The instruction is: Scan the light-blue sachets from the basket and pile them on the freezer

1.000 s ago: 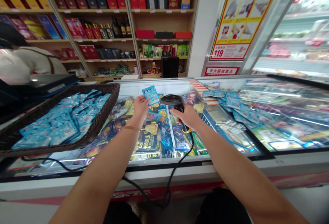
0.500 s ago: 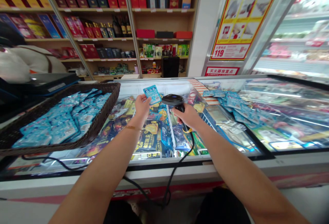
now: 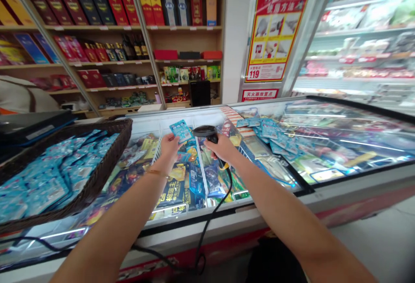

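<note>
Pinched in my left hand [image 3: 169, 145] is a small blue packet [image 3: 181, 131], held up above the freezer's glass top. My right hand [image 3: 221, 148] is wrapped round the handle of a black barcode scanner [image 3: 207, 132], whose head points left at the packet, close beside it. The scanner's black cable [image 3: 207, 220] hangs down over the freezer's front edge. On my left stands a dark brown wicker basket [image 3: 121, 138] with many similar blue packets [image 3: 61, 170]. More blue packets [image 3: 270, 133] lie in a loose pile on the glass to the right.
Under the glass of the chest freezer [image 3: 249, 207] lie bagged frozen foods [image 3: 175, 188]. Behind it are shelves [image 3: 181, 27] of boxes and bottles, and a red and yellow poster [image 3: 279, 27]. A person's pale sleeve [image 3: 14, 94] shows at far left, behind a black device [image 3: 35, 123].
The view has turned right and tilted up a little, so everything sits further left. Both hands keep their holds, with the packet and scanner still close together.
</note>
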### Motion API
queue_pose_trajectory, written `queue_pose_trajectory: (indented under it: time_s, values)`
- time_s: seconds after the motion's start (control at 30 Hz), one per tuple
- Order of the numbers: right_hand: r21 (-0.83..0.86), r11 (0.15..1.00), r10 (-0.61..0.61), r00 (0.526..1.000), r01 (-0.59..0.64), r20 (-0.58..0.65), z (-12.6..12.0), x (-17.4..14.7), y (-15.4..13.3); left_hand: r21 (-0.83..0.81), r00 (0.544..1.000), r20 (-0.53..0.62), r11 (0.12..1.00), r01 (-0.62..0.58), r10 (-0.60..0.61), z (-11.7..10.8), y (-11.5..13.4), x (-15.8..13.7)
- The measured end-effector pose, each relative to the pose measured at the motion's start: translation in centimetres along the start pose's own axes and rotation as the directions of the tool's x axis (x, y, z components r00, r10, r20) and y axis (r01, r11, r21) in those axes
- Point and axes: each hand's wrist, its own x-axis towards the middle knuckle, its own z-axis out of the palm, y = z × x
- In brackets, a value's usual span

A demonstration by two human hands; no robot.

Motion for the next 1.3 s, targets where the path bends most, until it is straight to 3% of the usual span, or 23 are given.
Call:
queue_pose_trajectory:
  time_s: [0.17, 0.33, 0.43, 0.57, 0.67, 0.83, 0.97, 1.03, 1.17, 1.3]
  values:
    - [-0.049, 0.999, 0.01, 0.992, -0.017, -0.128, -6.7, -0.6, 0.9, 0.063, 0.991, 0.114, 0.996, 0.06, -0.067, 6.5, -0.4, -2.6]
    - [-0.004, 0.993, 0.11, 0.956, -0.115, -0.273, -15.4, -2.9, 3.1, 0.057, 0.95, 0.267, 0.986, 0.154, -0.163, 16.3, -1.9, -7.5]
    - [0.019, 0.985, 0.166, 0.898, -0.173, -0.407, -19.7, -4.8, 4.2, 0.053, 0.913, 0.359, 0.98, 0.19, -0.196, 22.4, -3.1, -10.8]
    - [0.036, 0.977, 0.199, 0.839, -0.21, -0.507, -23.8, -6.7, 5.7, 0.067, 0.876, 0.423, 0.972, 0.226, -0.233, 28.6, -4.6, -13.9]
    - [0.087, 0.975, 0.218, 0.815, -0.204, -0.537, -25.4, -7.5, 6.9, 0.108, 0.866, 0.415, 0.96, 0.258, -0.279, 31.0, -5.4, -14.9]
    - [0.164, 0.968, 0.248, 0.799, -0.188, -0.547, -25.5, -7.4, 7.3, 0.122, 0.85, 0.468, 0.971, 0.207, -0.24, 31.5, -5.8, -15.2]
    - [0.198, 0.961, 0.273, 0.788, -0.195, -0.552, -24.0, -6.7, 6.4, 0.112, 0.79, 0.582, 0.981, 0.158, -0.193, 30.0, -5.1, -14.7]
    - [0.193, 0.962, 0.269, 0.793, -0.193, -0.546, -22.8, -6.2, 5.9, 0.127, 0.782, 0.6, 0.985, 0.119, -0.171, 28.8, -4.5, -14.0]
    - [0.18, 0.965, 0.258, 0.827, -0.193, -0.499, -19.6, -4.7, 5.0, 0.212, 0.823, 0.549, 0.977, 0.028, -0.143, 24.8, -2.8, -11.1]
    - [0.234, 0.96, 0.238, 0.882, -0.151, -0.407, -14.6, -2.4, 3.9, 0.316, 0.904, 0.419, 0.947, -0.063, -0.08, 17.9, -0.4, -6.3]
